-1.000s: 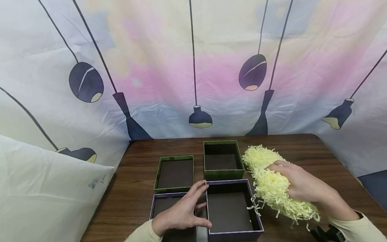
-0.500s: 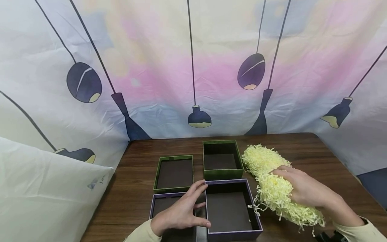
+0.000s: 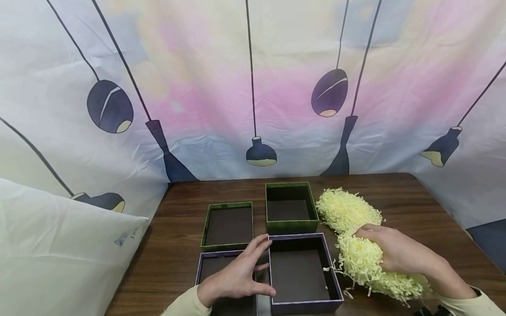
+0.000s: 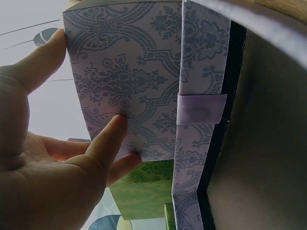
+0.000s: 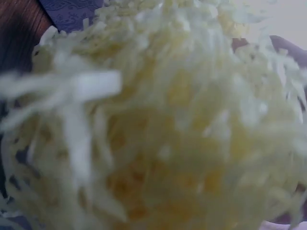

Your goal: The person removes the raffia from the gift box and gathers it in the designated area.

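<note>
My right hand (image 3: 403, 250) grips a pale yellow bundle of shredded paper (image 3: 359, 259) on the right of the table, its fingertips sunk into the strands. The paper (image 5: 163, 124) nearly fills the right wrist view, blurred up close. My left hand (image 3: 239, 272) is spread along the left side of an uncovered purple box (image 3: 300, 274). In the left wrist view, fingertips touch the box's patterned lilac wall (image 4: 124, 62), while the thumb reaches its upper edge. A few loose strands lie over the box's right rim.
A purple tray-like lid (image 3: 215, 261) with a ribbon tab lies partly under my left forearm. Behind stand a green box (image 3: 292, 226) and a shallow green lid (image 3: 227, 226), both uncovered. A white sheet (image 3: 71, 259) stands at the left, and a lamp-print curtain (image 3: 213, 87) closes the back.
My right hand and the gripped paper have shifted slightly right and toward me, drawing the strands away from the purple box. My left hand has stayed in place.
</note>
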Demonstrator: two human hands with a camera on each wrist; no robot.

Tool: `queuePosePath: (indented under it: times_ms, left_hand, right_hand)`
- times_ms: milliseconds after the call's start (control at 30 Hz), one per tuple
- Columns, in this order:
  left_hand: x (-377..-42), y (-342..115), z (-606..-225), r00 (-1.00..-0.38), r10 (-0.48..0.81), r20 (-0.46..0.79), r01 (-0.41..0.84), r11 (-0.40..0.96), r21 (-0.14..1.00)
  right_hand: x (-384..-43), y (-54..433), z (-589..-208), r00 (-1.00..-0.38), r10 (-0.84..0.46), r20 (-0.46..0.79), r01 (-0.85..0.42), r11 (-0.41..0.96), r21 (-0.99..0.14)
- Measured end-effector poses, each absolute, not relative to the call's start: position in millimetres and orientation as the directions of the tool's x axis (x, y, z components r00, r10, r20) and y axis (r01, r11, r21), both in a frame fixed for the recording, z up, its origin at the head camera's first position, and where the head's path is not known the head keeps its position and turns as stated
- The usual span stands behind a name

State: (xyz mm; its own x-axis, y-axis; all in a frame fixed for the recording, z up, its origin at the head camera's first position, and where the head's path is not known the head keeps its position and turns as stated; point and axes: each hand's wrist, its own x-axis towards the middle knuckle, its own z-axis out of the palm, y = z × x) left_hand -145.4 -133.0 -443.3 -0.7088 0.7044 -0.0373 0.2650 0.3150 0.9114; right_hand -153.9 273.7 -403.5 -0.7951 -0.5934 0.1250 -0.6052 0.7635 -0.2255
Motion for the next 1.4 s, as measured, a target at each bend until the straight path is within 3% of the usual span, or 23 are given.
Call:
queuePosePath:
  times_ms: [433,833,1400]
  left_hand:
    - [-143,-135,-444,-0.709,0.705,-0.033,0.268,0.312,0.911]
    - [-145,-133,-445,-0.711,0.702,-0.023,0.274,0.307,0.911]
    - [-146,-132,-444,-0.706,0.708,-0.011,0.3,0.313,0.901]
  right_hand:
    - [-153,273,-412,-0.822,-0.57,0.015,-0.552,0.788,-0.272]
    - [-153,273,-416,-0.817,-0.576,0.027,-0.566,0.792,-0.23]
    - [-149,271,-428,-0.809,-0.587,-0.006,-0.566,0.782,-0.26]
